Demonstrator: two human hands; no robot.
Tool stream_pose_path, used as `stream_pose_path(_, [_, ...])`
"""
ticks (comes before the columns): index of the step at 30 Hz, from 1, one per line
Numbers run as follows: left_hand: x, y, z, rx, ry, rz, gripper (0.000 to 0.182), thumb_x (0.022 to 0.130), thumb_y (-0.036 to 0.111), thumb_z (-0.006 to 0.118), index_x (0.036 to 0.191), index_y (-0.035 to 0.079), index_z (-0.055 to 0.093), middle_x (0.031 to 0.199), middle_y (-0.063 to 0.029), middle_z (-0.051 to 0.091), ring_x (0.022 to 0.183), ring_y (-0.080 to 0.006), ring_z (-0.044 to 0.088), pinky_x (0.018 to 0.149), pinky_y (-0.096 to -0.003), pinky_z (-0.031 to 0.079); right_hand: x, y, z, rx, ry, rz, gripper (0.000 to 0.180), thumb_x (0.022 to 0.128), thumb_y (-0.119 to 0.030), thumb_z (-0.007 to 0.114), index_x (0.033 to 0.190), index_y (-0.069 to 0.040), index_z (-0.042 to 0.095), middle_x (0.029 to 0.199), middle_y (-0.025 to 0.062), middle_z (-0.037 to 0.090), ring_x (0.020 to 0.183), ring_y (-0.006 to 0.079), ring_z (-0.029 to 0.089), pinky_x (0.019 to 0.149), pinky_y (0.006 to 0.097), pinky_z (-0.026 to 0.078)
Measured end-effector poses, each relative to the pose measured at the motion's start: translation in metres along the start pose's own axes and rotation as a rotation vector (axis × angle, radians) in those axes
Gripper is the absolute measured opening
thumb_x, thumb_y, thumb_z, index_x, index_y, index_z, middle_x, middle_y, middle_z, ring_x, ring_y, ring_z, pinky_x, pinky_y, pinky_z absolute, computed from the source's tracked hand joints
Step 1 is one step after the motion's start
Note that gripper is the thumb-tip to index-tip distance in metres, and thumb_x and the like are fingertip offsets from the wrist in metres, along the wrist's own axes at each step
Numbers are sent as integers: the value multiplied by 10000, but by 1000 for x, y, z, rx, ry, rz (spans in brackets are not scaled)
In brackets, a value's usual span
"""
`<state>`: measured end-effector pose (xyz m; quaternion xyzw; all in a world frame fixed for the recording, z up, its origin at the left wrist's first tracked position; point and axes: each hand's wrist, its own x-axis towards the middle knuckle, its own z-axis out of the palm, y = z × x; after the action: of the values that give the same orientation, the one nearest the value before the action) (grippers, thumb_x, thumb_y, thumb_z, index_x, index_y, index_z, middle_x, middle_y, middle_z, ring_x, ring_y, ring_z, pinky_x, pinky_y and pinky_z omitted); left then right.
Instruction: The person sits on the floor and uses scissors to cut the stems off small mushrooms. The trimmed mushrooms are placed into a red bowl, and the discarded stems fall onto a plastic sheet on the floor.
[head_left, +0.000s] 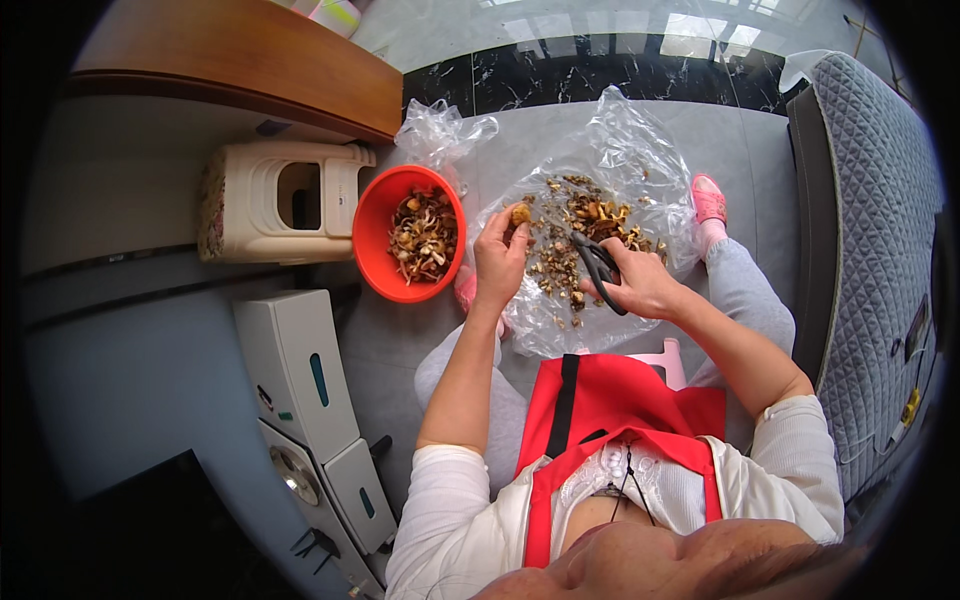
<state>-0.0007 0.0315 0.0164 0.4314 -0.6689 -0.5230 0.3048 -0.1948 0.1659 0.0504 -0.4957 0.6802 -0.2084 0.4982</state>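
Between the fingertips of my left hand (501, 259) is a small yellow-brown mushroom (520, 214), held over the edge of a clear plastic sheet or bag (540, 341). My right hand (643, 281) grips black-handled scissors (598, 271) by the loops, and their blades point up and left toward the mushroom, apart from it. Under the scissors lie brown mushrooms (600, 217) and a scatter of small cut pieces (551, 266) on the plastic. Left of my left hand, a red-orange plastic basin (367, 244) holds a heap of mushrooms with pale stems (424, 240).
A cream plastic stool (255, 240) lies on its side beyond the basin. Crumpled clear plastic (442, 135) sits behind it. White drawer boxes (300, 375) stand at the left, a grey quilted seat (870, 247) at the right. My feet in pink slippers (709, 201) flank the plastic.
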Motion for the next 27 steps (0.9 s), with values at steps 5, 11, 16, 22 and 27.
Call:
stream_pose_path(5, [-2,0,-3,-190,-97,-218,293,971,45,543,1261,6,561,1021,-38,645,786,-122,668,623,-233,504,0,2,6,-97,-21,0,812,798,-692,582,1134,44,518,892,228,682,928,390,660,879,487,413])
stream_pose_path(11, [0,3,-2,-336,-100,-183,270,980,101,565,1239,25,565,969,-33,637,792,-141,682,638,-211,490,5,5,2,117,-43,104,798,796,-683,588,1146,31,521,871,223,684,907,388,665,877,485,419])
stream_pose_path(16, [-1,1,-4,-355,-108,-195,260,983,98,562,1235,33,560,981,-42,637,797,-148,683,649,-218,499,0,2,5,-42,-9,-10,805,800,-685,581,1184,19,515,879,222,687,903,390,675,857,457,472])
stream_pose_path(22, [1,-1,-3,-430,-130,-202,254,984,87,561,1235,45,555,989,-38,645,818,-159,685,656,-227,508,5,4,3,77,-31,86,807,809,-677,577,1188,31,505,875,229,685,896,397,675,843,448,487])
stream_pose_path(27, [1,-2,-2,-484,-114,-231,244,982,73,560,1225,44,552,995,-45,657,833,-171,688,667,-232,513,0,1,3,31,-26,17,820,808,-678,576,1194,42,507,885,238,685,901,399,675,843,445,488])
